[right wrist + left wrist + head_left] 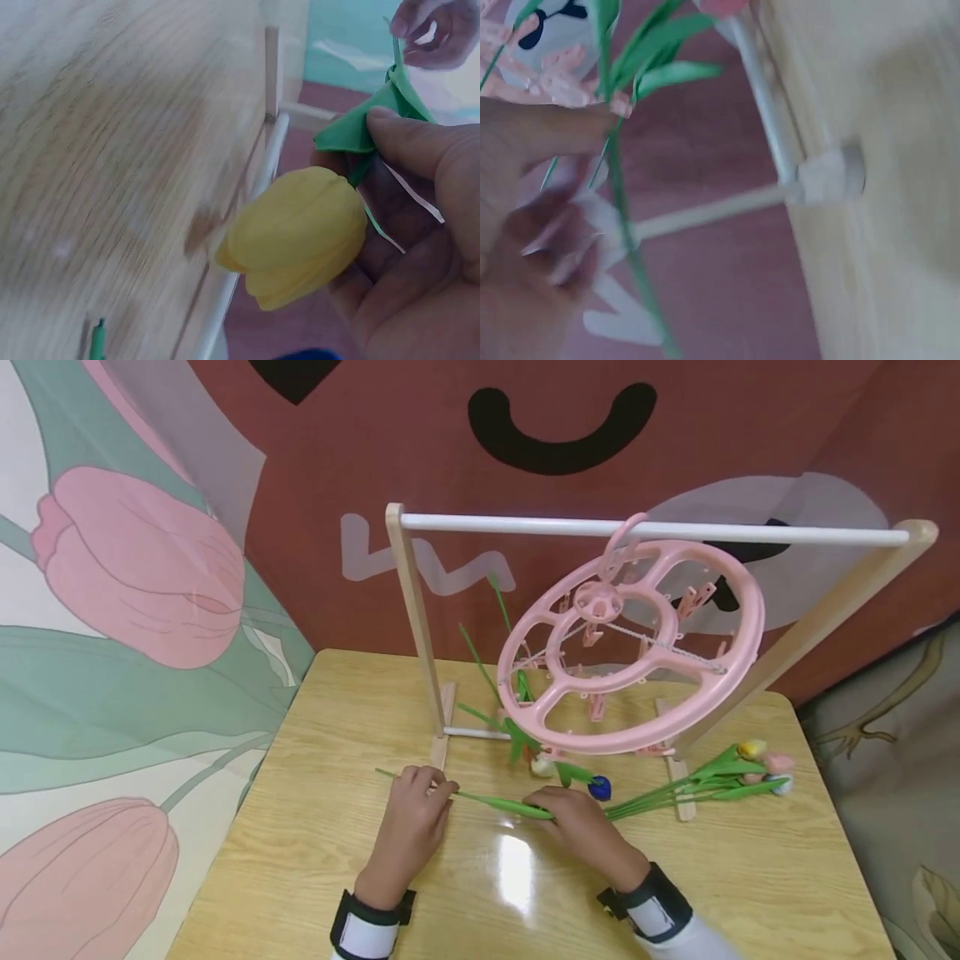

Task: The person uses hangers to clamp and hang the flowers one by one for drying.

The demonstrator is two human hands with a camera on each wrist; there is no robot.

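A yellow tulip [300, 232] with a green leaf and stem stretches between both hands. My right hand [581, 827] pinches it just below the flower, thumb pressed on the leaf [360, 124]. The flower is hidden behind that hand in the head view. My left hand [412, 814] holds the thin stem [626, 217] toward its far end, and the stem's tip pokes out past the fingers. Just beyond the right hand lie a blue tulip [599, 788] and a white tulip [542, 766], under a round pink clip hanger [592, 743].
The hanger hooks over the white rod [487, 524] of a wooden rack standing on the table [300, 843]. Its pink clips [597, 707] dangle inside. Several tulips [652, 802] lie bunched at the right, across the rack's foot [684, 802]. More green stems rise behind the hanger.
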